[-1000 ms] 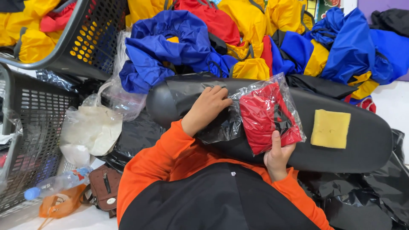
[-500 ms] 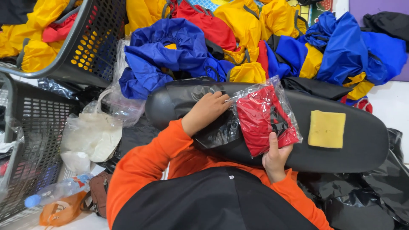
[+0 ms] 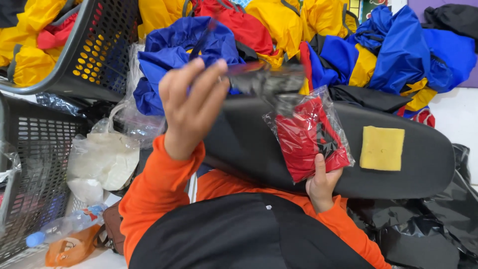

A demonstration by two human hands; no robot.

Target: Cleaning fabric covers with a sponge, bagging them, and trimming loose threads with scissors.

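red garment in clear bag (on black board) pinched by right hand fingers, left hand fingers gripping blurred dark piece

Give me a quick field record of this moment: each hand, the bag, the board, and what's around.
left hand: raised, holding a blurred dark piece
right hand: gripping the lower edge of the clear bag
clear bag: holds a folded red and black garment, lies on the black board
yellow pad: flat on the board, right of the bag
behind: pile of blue, yellow and red garments
left side: black baskets
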